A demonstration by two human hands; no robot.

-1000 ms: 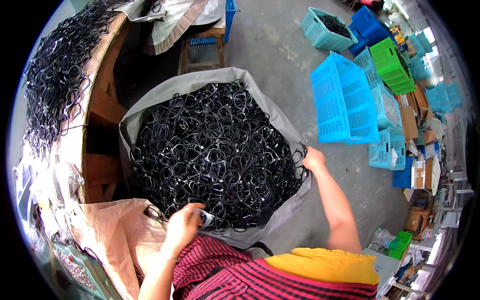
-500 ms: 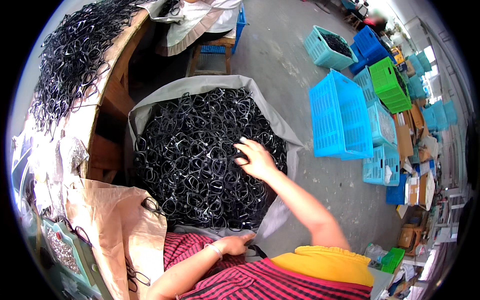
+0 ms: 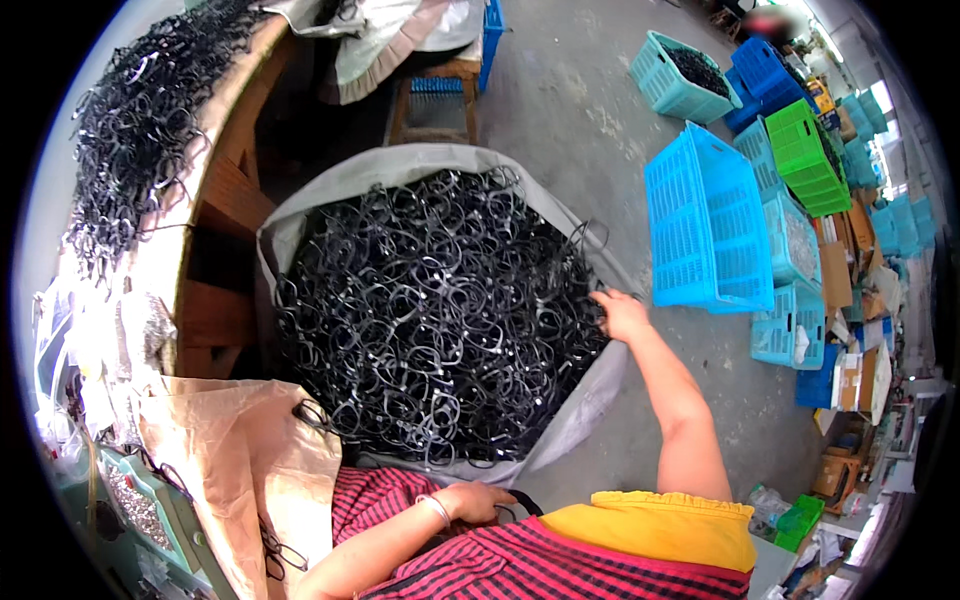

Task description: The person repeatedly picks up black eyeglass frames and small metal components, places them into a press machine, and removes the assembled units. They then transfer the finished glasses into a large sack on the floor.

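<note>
Head view, sack: a big grey sack (image 3: 590,410) on the floor, brimful of tangled black frames (image 3: 430,310).
Right hand (image 3: 622,315): out at the sack's right rim, fingers curled onto frames at the heap's edge, grip narrow.
Left hand (image 3: 480,500): at the lap by the near rim, closed on a black piece.
Beside: blue crate (image 3: 705,225) right; worktop (image 3: 215,170) left.

Right hand (image 3: 622,312) moved from pile centre to sack's (image 3: 590,410) right rim.
</note>
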